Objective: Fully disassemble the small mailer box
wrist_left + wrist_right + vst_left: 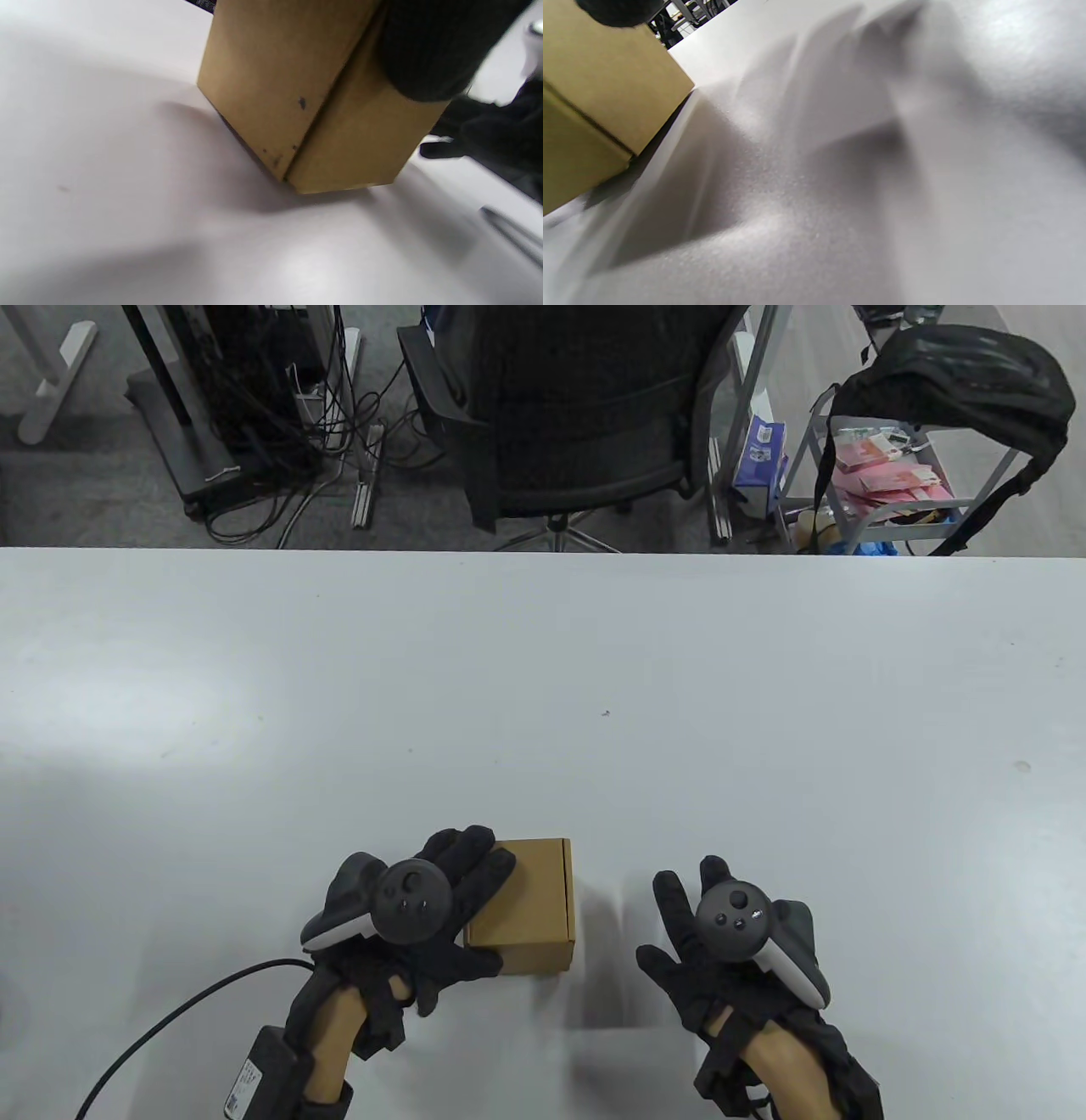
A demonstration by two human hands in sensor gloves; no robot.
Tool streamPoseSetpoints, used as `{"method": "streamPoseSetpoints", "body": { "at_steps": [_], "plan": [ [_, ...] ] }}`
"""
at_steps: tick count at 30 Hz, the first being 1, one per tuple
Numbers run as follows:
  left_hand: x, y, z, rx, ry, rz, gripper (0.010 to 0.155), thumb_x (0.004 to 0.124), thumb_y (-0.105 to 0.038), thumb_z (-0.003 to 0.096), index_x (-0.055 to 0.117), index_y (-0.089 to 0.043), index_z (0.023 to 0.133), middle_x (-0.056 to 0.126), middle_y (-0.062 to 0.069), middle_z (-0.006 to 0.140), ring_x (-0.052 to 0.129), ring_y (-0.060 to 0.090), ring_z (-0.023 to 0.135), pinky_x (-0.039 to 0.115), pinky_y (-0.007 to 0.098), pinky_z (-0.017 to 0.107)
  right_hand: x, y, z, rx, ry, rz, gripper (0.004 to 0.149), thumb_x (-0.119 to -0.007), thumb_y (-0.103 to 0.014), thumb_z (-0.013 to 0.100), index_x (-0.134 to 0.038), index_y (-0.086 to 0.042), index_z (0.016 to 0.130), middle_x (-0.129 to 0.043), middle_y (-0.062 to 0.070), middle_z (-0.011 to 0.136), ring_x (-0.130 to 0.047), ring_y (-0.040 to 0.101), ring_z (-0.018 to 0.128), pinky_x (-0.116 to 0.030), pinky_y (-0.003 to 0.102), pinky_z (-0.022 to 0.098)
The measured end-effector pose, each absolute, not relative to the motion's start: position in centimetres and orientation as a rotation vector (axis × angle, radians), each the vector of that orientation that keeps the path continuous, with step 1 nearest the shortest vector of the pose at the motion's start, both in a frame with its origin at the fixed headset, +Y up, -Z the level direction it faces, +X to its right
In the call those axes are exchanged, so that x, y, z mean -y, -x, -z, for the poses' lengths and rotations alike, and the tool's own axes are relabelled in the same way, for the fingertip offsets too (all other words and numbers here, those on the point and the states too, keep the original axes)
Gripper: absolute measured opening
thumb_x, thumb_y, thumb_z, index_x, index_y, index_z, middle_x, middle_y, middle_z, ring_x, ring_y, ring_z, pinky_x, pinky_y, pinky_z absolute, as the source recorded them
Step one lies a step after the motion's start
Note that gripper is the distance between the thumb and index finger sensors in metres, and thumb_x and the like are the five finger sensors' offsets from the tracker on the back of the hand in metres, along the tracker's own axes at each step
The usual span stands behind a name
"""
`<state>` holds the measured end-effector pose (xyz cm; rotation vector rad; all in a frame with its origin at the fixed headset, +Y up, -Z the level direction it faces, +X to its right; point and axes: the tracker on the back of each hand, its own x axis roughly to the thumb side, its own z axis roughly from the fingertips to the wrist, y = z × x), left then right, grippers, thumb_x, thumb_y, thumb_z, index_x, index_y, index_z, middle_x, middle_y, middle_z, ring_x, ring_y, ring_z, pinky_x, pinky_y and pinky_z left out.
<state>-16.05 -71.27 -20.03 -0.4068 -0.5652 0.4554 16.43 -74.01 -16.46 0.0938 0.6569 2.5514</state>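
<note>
A small closed brown cardboard mailer box (530,908) sits on the white table (543,712) near the front edge. My left hand (462,916) rests on the box's left part, fingers spread over its top and thumb at its front left corner. The left wrist view shows the box (297,106) tilted, one corner on the table, with a gloved finger (424,51) on it. My right hand (687,933) hovers open, fingers spread, to the right of the box, apart from it. The right wrist view shows the box (594,106) at the left.
Beyond the table's far edge stand an office chair (585,415), a tangle of cables (280,415) and a wire cart (891,483) with a black bag. A black cable (170,1027) runs from my left wrist.
</note>
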Motion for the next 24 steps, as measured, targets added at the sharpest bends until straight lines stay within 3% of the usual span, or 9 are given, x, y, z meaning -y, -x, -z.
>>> {"method": "streamPoseSetpoints", "body": {
  "at_steps": [4,8,13,18,21,24],
  "plan": [
    [72.0,16.9,21.5,0.552,0.418,-0.616,0.091,0.081,-0.066,0.0417,0.029,-0.039,0.111,0.011,-0.002,0.120,0.020,0.040,0.113,0.042,0.064,0.077,72.2,-14.2,16.1,-0.396,-0.377,-2.465,0.078,-0.067,-0.058,0.037,-0.013,-0.047,0.092,0.020,-0.007,0.097,0.008,0.032,0.102,-0.013,0.058,0.078],
    [72.7,17.3,22.6,0.540,0.457,-0.729,0.088,0.078,-0.069,0.0428,0.030,-0.041,0.111,0.011,-0.005,0.120,0.020,0.039,0.113,0.042,0.064,0.078,70.9,-11.1,15.6,-0.125,-0.606,-2.557,0.085,-0.072,-0.057,0.037,-0.008,-0.046,0.091,0.020,-0.009,0.098,0.001,0.031,0.105,-0.017,0.059,0.078],
    [73.5,17.7,23.2,0.518,0.449,-0.797,0.086,0.072,-0.074,0.0433,0.030,-0.043,0.112,0.010,-0.006,0.122,0.023,0.039,0.115,0.044,0.065,0.077,71.1,-6.5,15.5,-0.052,-0.777,-2.850,0.101,-0.080,-0.057,0.033,0.005,-0.044,0.085,0.025,-0.010,0.094,0.006,0.029,0.105,-0.013,0.058,0.079],
    [73.7,17.8,23.6,0.514,0.455,-0.815,0.086,0.070,-0.076,0.0428,0.029,-0.043,0.112,0.010,-0.005,0.122,0.025,0.040,0.114,0.045,0.065,0.077,71.3,-3.8,15.7,0.181,-0.787,-3.196,0.107,-0.083,-0.056,0.030,0.005,-0.037,0.086,0.016,-0.008,0.100,0.001,0.031,0.106,-0.015,0.057,0.080],
    [73.5,17.7,23.6,0.519,0.441,-0.768,0.086,0.066,-0.078,0.0426,0.028,-0.044,0.112,0.010,-0.005,0.122,0.026,0.038,0.115,0.046,0.064,0.077,71.6,-3.7,15.5,0.334,-0.766,-3.211,0.096,-0.077,-0.050,0.035,0.002,-0.038,0.088,0.006,-0.007,0.105,-0.009,0.031,0.108,-0.022,0.055,0.081],
    [73.4,17.7,23.4,0.518,0.430,-0.752,0.087,0.065,-0.078,0.0426,0.027,-0.043,0.112,0.013,-0.004,0.122,0.026,0.039,0.115,0.046,0.065,0.077,71.7,-3.9,15.4,0.348,-0.784,-3.181,0.093,-0.075,-0.050,0.036,-0.001,-0.039,0.089,0.002,-0.006,0.106,-0.012,0.031,0.108,-0.025,0.055,0.081]
  ]
}}
